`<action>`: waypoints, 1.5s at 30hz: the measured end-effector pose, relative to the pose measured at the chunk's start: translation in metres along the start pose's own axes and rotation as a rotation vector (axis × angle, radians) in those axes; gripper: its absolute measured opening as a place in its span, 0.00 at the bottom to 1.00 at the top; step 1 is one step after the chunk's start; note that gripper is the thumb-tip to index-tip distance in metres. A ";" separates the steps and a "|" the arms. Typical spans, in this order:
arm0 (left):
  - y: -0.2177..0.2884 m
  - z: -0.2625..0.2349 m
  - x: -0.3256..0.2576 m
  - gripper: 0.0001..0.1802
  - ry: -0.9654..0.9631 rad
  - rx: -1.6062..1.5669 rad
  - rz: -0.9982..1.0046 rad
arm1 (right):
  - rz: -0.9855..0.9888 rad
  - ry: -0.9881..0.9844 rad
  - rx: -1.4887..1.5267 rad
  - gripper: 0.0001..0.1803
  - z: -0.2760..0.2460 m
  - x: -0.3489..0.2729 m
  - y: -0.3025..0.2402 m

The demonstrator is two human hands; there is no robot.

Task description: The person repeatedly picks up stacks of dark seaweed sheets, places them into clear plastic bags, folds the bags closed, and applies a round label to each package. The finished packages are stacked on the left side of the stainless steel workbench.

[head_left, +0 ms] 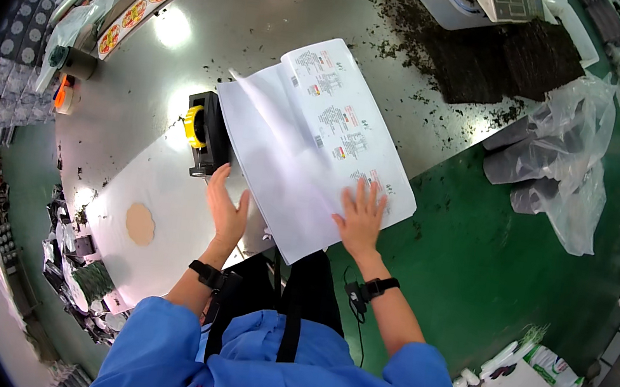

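Observation:
In front of me on the metal table lies a printed label sheet (pixel 340 115) with small text and coloured marks. A plain white sheet (pixel 272 157) overlaps its left part, slightly smeared by motion along its fold. My right hand (pixel 360 217) rests with spread fingers on the lower right of the sheets. My left hand (pixel 227 208) is open beside their left edge, fingers stretched out, holding nothing. Just beyond its fingertips stands a black tape dispenser (pixel 213 138) with a yellow roll (pixel 194 127).
Dark dried sheets (pixel 504 58) and loose flakes lie at the far right, by a clear plastic tub (pixel 448 4) and a scale (pixel 509 2). Clear plastic bags (pixel 566 149) hang over the right table edge. A strip of round stickers (pixel 136 14) and a tan disc (pixel 140 224) are left.

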State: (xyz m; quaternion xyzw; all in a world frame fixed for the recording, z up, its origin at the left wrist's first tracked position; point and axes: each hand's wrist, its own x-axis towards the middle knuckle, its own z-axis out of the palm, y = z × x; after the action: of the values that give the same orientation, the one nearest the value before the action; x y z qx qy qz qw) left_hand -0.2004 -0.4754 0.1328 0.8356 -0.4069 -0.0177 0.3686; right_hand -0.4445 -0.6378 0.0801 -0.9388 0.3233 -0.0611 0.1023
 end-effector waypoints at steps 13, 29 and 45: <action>-0.014 0.112 0.049 0.47 -0.732 0.551 0.070 | 0.610 0.177 0.741 0.24 0.012 -0.072 -0.031; -0.049 -0.019 0.066 0.57 0.271 0.269 -0.170 | 1.345 0.280 1.523 0.10 0.035 -0.054 0.026; -0.075 0.008 0.032 0.56 0.292 -0.234 -0.840 | 1.362 0.199 1.373 0.10 0.032 -0.056 0.028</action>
State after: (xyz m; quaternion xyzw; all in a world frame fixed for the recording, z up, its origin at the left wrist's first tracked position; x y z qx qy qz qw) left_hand -0.1311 -0.4723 0.0884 0.8746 0.0280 -0.0937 0.4749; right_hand -0.4995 -0.6194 0.0398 -0.2771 0.6984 -0.2432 0.6134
